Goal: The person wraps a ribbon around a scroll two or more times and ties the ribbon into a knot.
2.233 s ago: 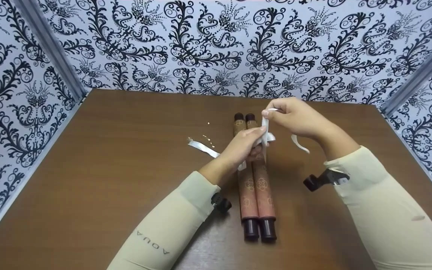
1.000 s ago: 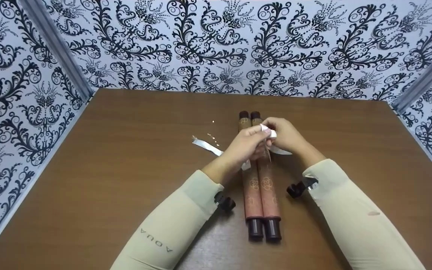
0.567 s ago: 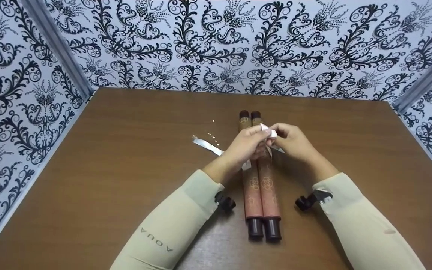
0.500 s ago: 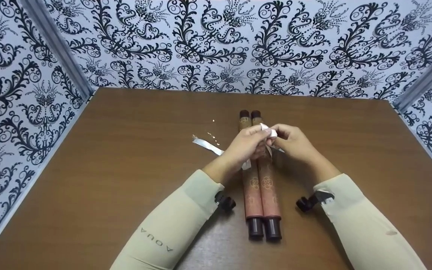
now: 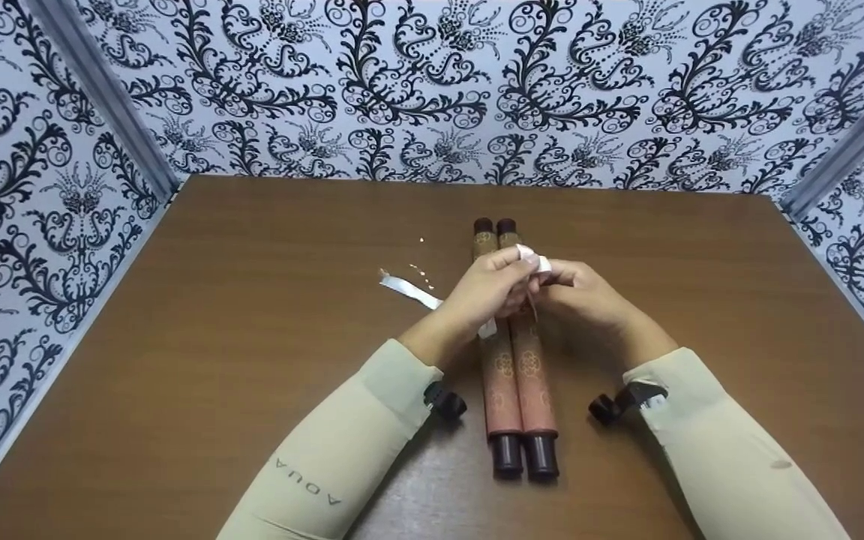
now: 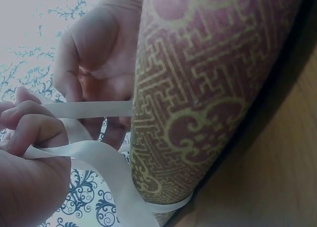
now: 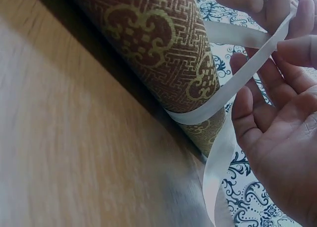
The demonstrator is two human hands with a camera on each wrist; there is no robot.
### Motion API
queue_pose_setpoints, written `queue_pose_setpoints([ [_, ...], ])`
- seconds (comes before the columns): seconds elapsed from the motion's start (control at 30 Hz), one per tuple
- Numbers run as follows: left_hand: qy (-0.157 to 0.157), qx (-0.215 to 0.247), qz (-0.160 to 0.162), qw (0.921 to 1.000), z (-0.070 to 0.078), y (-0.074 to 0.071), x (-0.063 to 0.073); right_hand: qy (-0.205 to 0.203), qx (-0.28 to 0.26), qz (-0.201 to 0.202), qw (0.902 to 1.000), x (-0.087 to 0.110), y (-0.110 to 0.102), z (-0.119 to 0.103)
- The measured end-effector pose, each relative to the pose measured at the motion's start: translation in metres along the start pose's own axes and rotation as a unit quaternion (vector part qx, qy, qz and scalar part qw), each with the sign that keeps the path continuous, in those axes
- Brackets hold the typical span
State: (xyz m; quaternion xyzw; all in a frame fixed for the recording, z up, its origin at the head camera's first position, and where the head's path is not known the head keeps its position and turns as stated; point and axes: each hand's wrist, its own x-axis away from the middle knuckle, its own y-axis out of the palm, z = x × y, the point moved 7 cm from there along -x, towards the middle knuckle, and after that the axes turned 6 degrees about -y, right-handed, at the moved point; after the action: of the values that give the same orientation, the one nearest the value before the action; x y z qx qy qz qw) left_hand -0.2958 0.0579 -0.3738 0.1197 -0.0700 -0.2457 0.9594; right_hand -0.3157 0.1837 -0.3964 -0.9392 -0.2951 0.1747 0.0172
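A double-roller scroll [image 5: 514, 390] lies lengthwise on the table, its two brocade-covered rolls side by side with dark knobs at the ends. White ribbon [image 7: 203, 110] wraps round the rolls near the middle. My left hand [image 5: 488, 285] is over the scroll, pinching a folded bit of ribbon between thumb and fingers. In the left wrist view its curled fingers [image 6: 39, 130] have ribbon running out of them. Close on the right, my right hand [image 5: 586, 296] has its thumb and fingers around a ribbon strand. A loose ribbon length hangs down in the right wrist view.
A ribbon tail [image 5: 409, 291] with a frayed end extends left of the scroll on the brown table [image 5: 252, 360]. Several tiny pale specks lie beside it. Patterned walls [image 5: 432, 90] stand at the back and both sides. Each wrist carries a small black camera mount.
My right hand, raised earlier with a ribbon strip drawn up, has come down beside the left fingers. The loose ribbon end right of the scroll is now hidden. My left hand stays nearly still.
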Motion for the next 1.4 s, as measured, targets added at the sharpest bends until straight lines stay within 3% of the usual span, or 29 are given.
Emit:
queue_pose_setpoints([
  [0.2,0.005,-0.004,0.015,0.9999,0.003,-0.005,-0.001,0.019,-0.030,-0.017,0.9992,0.000,0.000,0.003],
  [0.63,-0.001,-0.020,0.050,0.9985,0.004,-0.019,-0.006,0.037,0.033,-0.007,0.9988,-0.002,-0.001,0.011],
  [0.83,0.006,-0.052,0.104,0.9932,0.001,-0.028,-0.006,0.048,0.029,0.000,0.9984,-0.001,-0.001,0.014],
  [1.0,0.016,-0.116,0.147,0.9822,0.001,-0.036,-0.007,0.051,0.031,0.004,0.9982,0.000,-0.001,0.014],
  [1.13,0.023,-0.193,0.183,0.9639,0.002,-0.042,-0.007,0.054,0.025,0.006,0.9982,-0.001,-0.001,0.015],
  [1.4,-0.041,-0.275,0.210,0.9371,0.007,-0.051,0.003,0.057,0.036,0.009,0.9977,0.000,-0.003,0.016],
])
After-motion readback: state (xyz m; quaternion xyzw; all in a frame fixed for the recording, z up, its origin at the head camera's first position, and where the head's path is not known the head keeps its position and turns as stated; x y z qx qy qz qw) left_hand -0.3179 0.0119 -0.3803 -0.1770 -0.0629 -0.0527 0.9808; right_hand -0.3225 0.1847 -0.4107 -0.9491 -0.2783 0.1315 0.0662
